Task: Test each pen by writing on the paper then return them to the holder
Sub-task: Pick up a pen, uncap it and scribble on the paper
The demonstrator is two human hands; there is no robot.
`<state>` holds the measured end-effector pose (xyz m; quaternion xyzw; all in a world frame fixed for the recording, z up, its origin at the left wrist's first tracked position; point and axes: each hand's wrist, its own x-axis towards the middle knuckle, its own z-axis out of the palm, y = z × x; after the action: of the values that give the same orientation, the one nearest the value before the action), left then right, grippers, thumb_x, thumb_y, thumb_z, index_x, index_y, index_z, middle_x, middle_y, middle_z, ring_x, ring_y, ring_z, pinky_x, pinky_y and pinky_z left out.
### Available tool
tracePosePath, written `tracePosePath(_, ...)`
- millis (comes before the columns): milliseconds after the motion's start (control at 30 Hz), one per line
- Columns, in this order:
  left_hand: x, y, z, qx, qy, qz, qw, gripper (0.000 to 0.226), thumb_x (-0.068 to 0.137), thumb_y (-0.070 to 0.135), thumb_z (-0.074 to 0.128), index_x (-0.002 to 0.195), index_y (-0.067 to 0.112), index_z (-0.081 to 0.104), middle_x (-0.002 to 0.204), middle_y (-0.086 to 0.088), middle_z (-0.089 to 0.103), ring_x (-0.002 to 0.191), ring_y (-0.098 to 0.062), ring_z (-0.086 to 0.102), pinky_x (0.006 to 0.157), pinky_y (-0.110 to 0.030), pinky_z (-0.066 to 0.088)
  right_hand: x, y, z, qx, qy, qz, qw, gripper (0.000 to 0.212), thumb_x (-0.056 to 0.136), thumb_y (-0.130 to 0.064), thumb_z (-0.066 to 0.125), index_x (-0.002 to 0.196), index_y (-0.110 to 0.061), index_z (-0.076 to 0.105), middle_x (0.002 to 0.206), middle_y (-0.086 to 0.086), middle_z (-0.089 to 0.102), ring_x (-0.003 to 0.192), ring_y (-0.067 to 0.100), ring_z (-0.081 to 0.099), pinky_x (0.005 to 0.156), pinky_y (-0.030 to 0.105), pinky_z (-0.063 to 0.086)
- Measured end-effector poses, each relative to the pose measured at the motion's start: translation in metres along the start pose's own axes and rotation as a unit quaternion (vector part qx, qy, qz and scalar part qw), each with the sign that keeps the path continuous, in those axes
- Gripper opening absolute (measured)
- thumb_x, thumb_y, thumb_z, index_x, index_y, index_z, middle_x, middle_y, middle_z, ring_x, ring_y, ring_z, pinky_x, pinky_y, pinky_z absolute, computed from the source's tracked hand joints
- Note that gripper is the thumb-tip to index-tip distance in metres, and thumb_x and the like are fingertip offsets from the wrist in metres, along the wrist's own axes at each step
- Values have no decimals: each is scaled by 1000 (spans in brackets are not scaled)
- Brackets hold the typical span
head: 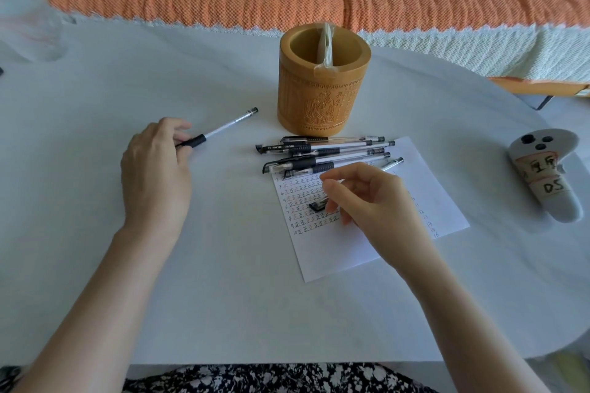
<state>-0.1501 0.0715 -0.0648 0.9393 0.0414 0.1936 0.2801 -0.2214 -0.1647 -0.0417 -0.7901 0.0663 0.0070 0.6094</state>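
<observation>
Our left hand (156, 166) grips a gel pen (223, 128); our right hand (367, 198) pinches a black pen cap (319, 206) over the paper (335, 252).

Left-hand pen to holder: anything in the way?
Nothing visible on the table between the pen in the left hand and the holder. A plastic wrapper stands in the holder's mouth, with open space either side. The loose pens lie in front of the holder, off that line.

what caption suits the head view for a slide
Left hand grips a gel pen, right hand pinches a black cap over the tally sheet, pens piled by the bamboo holder.
</observation>
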Motion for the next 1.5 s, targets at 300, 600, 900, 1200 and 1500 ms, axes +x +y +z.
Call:
tracePosePath(300, -24, 48, -30, -240, -120, 121, 956, 21, 89, 5, 57, 97, 22, 67, 93, 17, 69, 88, 7, 61, 82, -6, 41, -1, -8, 3, 105, -32, -21, 994, 32, 81, -32, 69, 109, -16, 61, 64, 4, 66, 51, 15, 50, 46, 15, 37)
tracePosePath(600, -52, 70, -12, -292, -269, 121, 910, 20, 90, 19, 56, 109, 21, 63, 98, 20, 66, 89, 9, 61, 76, -4, 41, -1, -13, -1, 185, -6, -53, 981, 20, 79, -26, 64, 81, -6, 66, 59, 4, 60, 45, 13, 48, 41, 18, 34)
tracePosePath(900, -62, 82, -4, -245, -264, 136, 923, 21, 91, 38, 43, 103, 31, 60, 81, 11, 64, 75, -10, 57, 66, -26, 44, 1, -10, -10, 191, -43, -63, 979, 24, 86, -26, 57, 81, -4, 65, 60, 8, 62, 49, 17, 53, 43, 21, 37)
tracePosePath(1200, -66, 90, -9, -272, -285, 95, 914, 24, 88, 41, 43, 86, 24, 60, 52, -2, 37, 45, -12, 31, 46, -24, 21, 1, -8, -18, 194, -75, -65, 976, 23, 88, -24, 54, 80, -5, 64, 58, 6, 61, 49, 17, 51, 46, 22, 38)
tracePosePath(1500, -65, 88, -7, -317, -302, 57, 897, 23, 85, 44, 49, 82, 26, 62, 48, 3, 31, 43, -10, 24, 44, -21, 17, -1, -8, -19, 201, -63, -52, 976, 17, 83, -24, 64, 71, -12, 62, 55, 4, 57, 45, 17, 46, 43, 22, 36)
